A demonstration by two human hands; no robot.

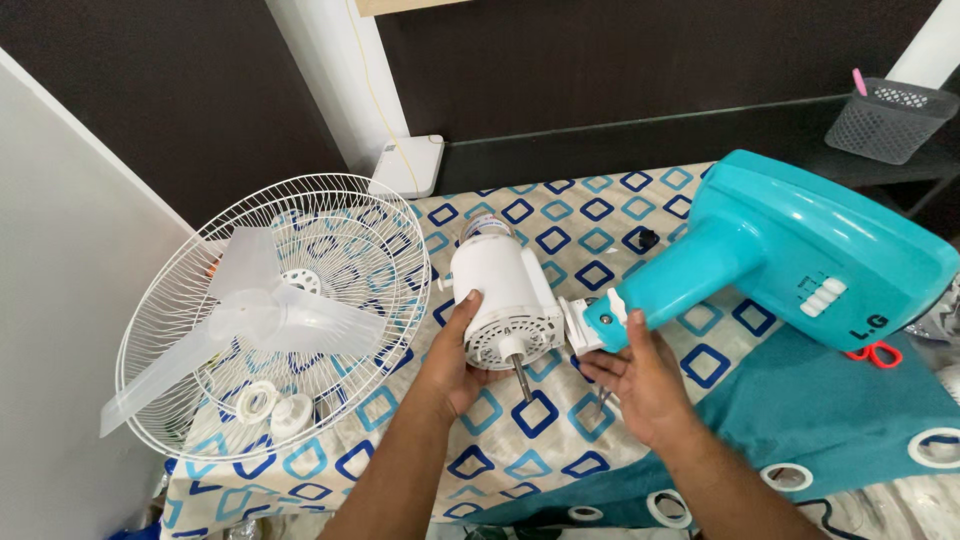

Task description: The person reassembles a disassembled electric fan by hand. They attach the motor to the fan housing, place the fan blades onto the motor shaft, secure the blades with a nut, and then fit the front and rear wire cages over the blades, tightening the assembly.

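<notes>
- The left hand [455,355] cups the white fan motor [503,295] near the middle of the patterned table [490,470], fingers wrapped under it.
- The right hand [640,375], open and flat, props the teal stand's neck [650,295], holding nothing.
- Judgement: keep the shaft [522,380] unknocked and steady the motor body.
- Wire guards with the blade [260,310] lie at the table's left edge.

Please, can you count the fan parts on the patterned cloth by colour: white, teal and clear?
White: 5 - motor housing, two wire grills, two round caps
Teal: 1 - fan base
Clear: 1 - blade
Total: 7
</notes>
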